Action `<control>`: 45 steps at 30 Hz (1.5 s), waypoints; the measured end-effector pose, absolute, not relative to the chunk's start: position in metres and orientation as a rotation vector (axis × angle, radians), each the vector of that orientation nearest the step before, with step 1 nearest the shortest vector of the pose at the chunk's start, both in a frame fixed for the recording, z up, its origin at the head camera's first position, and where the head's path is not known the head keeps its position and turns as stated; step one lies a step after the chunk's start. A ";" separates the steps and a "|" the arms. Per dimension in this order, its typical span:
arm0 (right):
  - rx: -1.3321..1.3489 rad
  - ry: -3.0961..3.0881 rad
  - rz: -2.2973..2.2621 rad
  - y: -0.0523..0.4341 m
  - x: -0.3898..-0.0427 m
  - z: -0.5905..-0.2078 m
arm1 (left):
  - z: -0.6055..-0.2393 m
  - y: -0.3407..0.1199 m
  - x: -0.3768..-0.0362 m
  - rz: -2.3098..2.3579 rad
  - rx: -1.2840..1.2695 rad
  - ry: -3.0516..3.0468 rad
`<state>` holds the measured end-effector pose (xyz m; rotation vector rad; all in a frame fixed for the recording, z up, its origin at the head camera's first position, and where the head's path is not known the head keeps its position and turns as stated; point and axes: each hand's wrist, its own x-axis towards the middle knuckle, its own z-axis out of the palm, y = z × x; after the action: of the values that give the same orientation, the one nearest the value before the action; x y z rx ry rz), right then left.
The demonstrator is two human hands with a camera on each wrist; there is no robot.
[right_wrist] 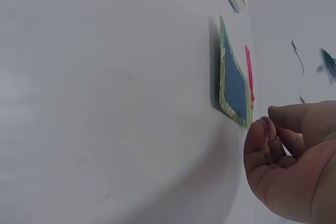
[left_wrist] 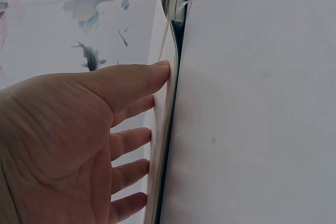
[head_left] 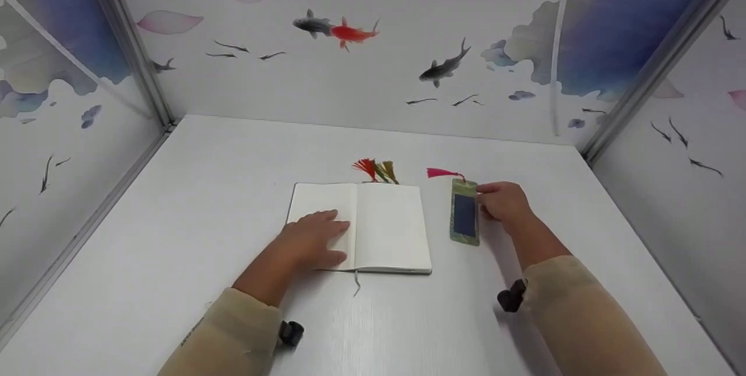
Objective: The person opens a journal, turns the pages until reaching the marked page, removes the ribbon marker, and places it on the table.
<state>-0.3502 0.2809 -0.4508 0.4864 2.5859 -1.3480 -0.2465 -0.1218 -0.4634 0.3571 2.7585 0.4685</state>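
An open notebook (head_left: 393,227) with blank pages lies on the table. My left hand (head_left: 309,239) rests on its left page, fingers spread and straight; the left wrist view shows the thumb (left_wrist: 139,80) by the page edge. Right of the notebook is a bookmark (head_left: 464,213) with a green patterned border, a dark blue middle and a pink tassel (head_left: 442,172). My right hand (head_left: 506,204) pinches its right edge near the tasselled end. In the right wrist view the bookmark (right_wrist: 234,85) looks tilted, with a shadow beside it; the fingertips' contact is partly hidden.
Red and olive-green tassels (head_left: 376,170) stick out past the notebook's top edge. A thin ribbon (head_left: 357,284) hangs from its bottom. White panels with painted fish (head_left: 352,32) enclose the white table (head_left: 192,201) at the back and both sides.
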 end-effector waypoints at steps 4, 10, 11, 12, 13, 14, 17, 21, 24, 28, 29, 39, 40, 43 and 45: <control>0.406 2.600 -1.369 0.271 -0.342 -0.449 | -0.464 -0.122 -0.247 0.464 0.365 2.764; 0.266 2.620 -1.335 0.252 -0.329 -0.447 | -0.462 -0.122 -0.245 0.467 0.368 2.768; 0.238 2.628 -1.322 0.248 -0.327 -0.446 | -0.462 -0.122 -0.244 0.468 0.366 2.769; 0.213 2.637 -1.307 0.246 -0.325 -0.446 | -0.461 -0.121 -0.244 0.469 0.363 2.770; 0.192 2.647 -1.291 0.242 -0.323 -0.446 | -0.461 -0.121 -0.244 0.473 0.362 2.770; 0.168 2.660 -1.275 0.239 -0.320 -0.446 | -0.461 -0.121 -0.244 0.472 0.360 2.771; 0.102 2.712 -1.225 0.230 -0.314 -0.445 | -0.461 -0.121 -0.244 0.471 0.353 2.776; 0.045 2.763 -1.171 0.220 -0.306 -0.446 | -0.463 -0.121 -0.245 0.464 0.348 2.776; 0.028 2.781 -1.129 0.215 -0.300 -0.446 | -0.465 -0.121 -0.245 0.461 0.351 2.772; 0.014 2.779 -1.104 0.209 -0.294 -0.446 | -0.464 -0.120 -0.245 0.467 0.351 2.772; 0.010 2.774 -1.104 0.208 -0.293 -0.446 | -0.464 -0.120 -0.245 0.466 0.348 2.772; -0.172 2.777 -1.040 0.194 -0.275 -0.449 | -0.466 -0.122 -0.246 0.475 0.341 2.767; -0.191 2.779 -1.026 0.192 -0.272 -0.449 | -0.466 -0.122 -0.246 0.473 0.345 2.767; -0.271 2.789 -0.981 0.189 -0.265 -0.450 | -0.466 -0.122 -0.246 0.472 0.354 2.766; -0.315 2.791 -0.962 0.187 -0.261 -0.450 | -0.465 -0.122 -0.246 0.471 0.353 2.764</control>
<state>-0.2607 0.1869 -0.4495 -0.3148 2.7907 -0.9625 -0.2464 -0.1218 -0.4651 0.3529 2.7641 0.4710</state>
